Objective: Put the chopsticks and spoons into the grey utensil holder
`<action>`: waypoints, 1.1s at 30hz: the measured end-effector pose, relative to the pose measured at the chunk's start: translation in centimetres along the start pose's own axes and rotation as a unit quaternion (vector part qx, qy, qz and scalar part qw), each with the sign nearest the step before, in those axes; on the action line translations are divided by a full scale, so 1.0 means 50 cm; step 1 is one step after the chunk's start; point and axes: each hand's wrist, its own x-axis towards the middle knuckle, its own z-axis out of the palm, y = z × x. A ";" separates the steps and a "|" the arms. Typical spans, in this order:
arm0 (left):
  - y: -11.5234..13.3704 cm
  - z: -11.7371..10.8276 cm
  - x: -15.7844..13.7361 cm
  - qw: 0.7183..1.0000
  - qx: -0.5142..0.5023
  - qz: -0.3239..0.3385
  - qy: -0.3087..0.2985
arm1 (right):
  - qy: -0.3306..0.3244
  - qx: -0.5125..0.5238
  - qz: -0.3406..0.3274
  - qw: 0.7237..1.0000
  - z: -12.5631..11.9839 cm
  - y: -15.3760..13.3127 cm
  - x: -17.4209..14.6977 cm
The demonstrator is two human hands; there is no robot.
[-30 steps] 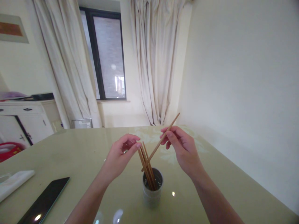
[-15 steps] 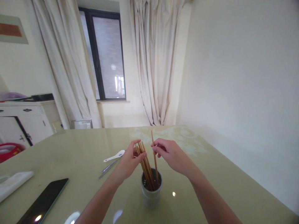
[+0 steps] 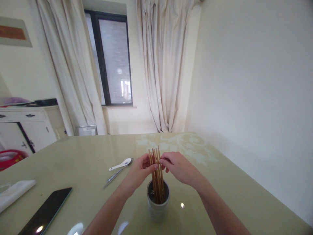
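Note:
A pale cup-shaped holder (image 3: 157, 209) stands on the glossy table (image 3: 220, 182) close to me. Several wooden chopsticks (image 3: 156, 181) stand nearly upright in it as one bundle. My left hand (image 3: 140, 171) pinches the bundle from the left near its top. From the right, my right hand (image 3: 179, 168) has its fingertips on the same sticks. Both hands meet just above the holder's rim.
A white ceramic spoon (image 3: 120, 164) and a metal utensil (image 3: 114, 176) lie left of the hands. A dark phone (image 3: 46, 213) and a folded white cloth (image 3: 14, 192) rest at the near left. The wall is to the right; a white cabinet (image 3: 26, 130) and curtains stand behind.
My right hand lowered its single chopstick into the holder and stood it upright. Both hands then closed in and gathered the sticks into one vertical bundle. The spoon came into view.

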 end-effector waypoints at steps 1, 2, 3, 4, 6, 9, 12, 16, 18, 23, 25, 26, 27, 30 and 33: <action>-0.001 0.000 0.000 1.000 0.003 -0.001 -0.002 | 0.001 -0.003 0.003 1.000 0.000 0.001 0.000; -0.002 0.000 0.000 1.000 0.006 -0.002 -0.004 | 0.001 -0.005 0.006 1.000 0.000 0.001 0.000; -0.003 0.000 -0.001 1.000 0.009 -0.002 -0.005 | 0.002 -0.009 0.009 1.000 0.000 0.001 0.000; -0.005 0.001 -0.001 1.000 0.011 -0.001 -0.006 | 0.002 -0.011 0.012 1.000 0.000 0.002 0.000; -0.006 0.004 -0.002 1.000 0.017 0.003 -0.007 | 0.003 -0.016 0.019 1.000 0.000 0.001 0.000; -0.003 0.004 0.000 0.999 0.036 0.002 -0.014 | 0.005 -0.028 0.028 0.999 -0.001 0.001 -0.001; -0.003 -0.028 0.008 0.997 0.075 -0.004 0.020 | 0.008 -0.043 0.031 0.999 -0.003 0.001 -0.003; -0.024 -0.141 0.016 0.958 0.231 -0.027 0.170 | 0.010 -0.062 0.040 0.997 -0.004 0.000 -0.003; -0.041 -0.209 0.010 0.899 0.384 -0.063 0.202 | 0.005 -0.069 0.047 0.997 -0.004 -0.001 -0.003; -0.075 -0.312 -0.021 0.766 0.584 -0.177 0.200 | 0.007 -0.099 0.065 0.993 -0.006 -0.009 -0.008; -0.085 -0.321 -0.029 0.751 0.598 -0.201 0.196 | 0.009 -0.105 0.068 0.992 -0.009 -0.011 -0.011; -0.090 -0.322 -0.031 0.743 0.605 -0.214 0.190 | 0.009 -0.107 0.069 0.992 -0.011 -0.012 -0.013; -0.095 -0.320 -0.032 0.737 0.610 -0.225 0.183 | 0.011 -0.109 0.071 0.991 -0.012 -0.013 -0.014; -0.107 -0.312 -0.032 0.728 0.620 -0.246 0.159 | 0.017 -0.115 0.079 0.990 -0.016 -0.015 -0.016; -0.113 -0.304 -0.032 0.729 0.624 -0.247 0.136 | 0.024 -0.117 0.082 0.989 -0.019 -0.015 -0.017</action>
